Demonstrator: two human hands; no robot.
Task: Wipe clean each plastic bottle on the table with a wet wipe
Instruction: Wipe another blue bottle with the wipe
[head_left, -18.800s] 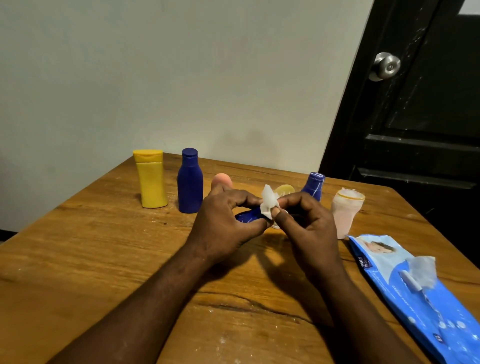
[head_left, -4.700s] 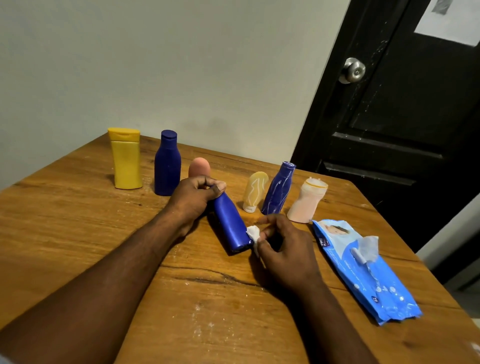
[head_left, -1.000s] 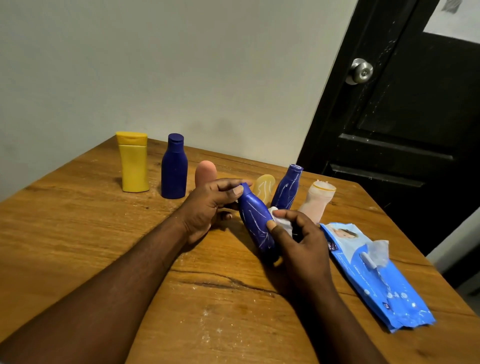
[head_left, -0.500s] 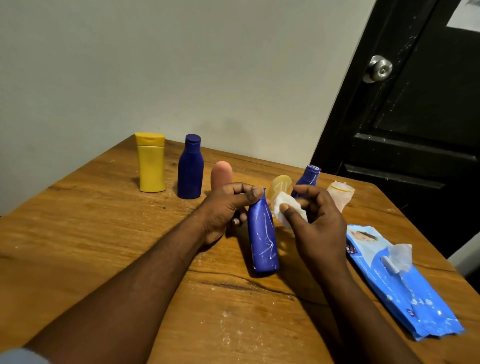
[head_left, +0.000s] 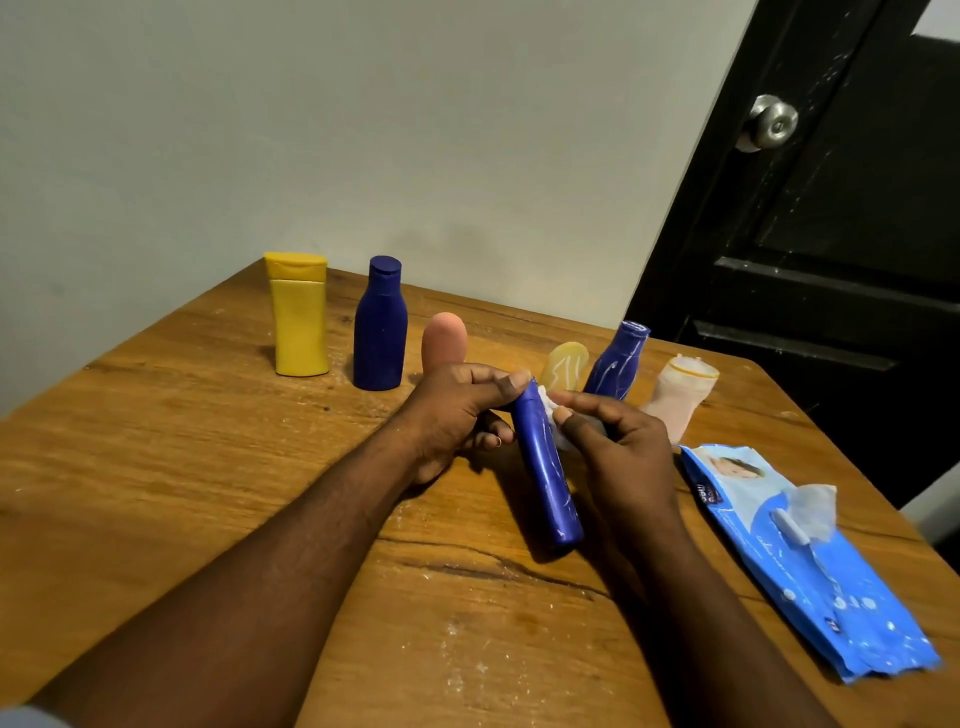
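My left hand (head_left: 457, 410) pinches the top end of a slim blue bottle (head_left: 548, 478), which leans with its base on the wooden table (head_left: 156, 467). My right hand (head_left: 618, 447) pinches a white wet wipe (head_left: 551, 415) against the bottle's upper right side. Behind the hands stand a yellow bottle (head_left: 298, 314), a dark blue bottle (head_left: 380, 325), a peach bottle (head_left: 442, 340), a pale yellow bottle (head_left: 565, 364), a blue streaked bottle (head_left: 618, 361) and a pale pink bottle (head_left: 680, 397).
A blue pack of wet wipes (head_left: 800, 556) lies at the table's right edge with a wipe sticking out of its opening. A grey wall runs behind the table. A black door with a metal knob (head_left: 771, 122) stands at the right.
The slim blue bottle has tilted from near upright to leaning, base toward me. My right hand with the wipe has shifted down along the bottle's upper part.
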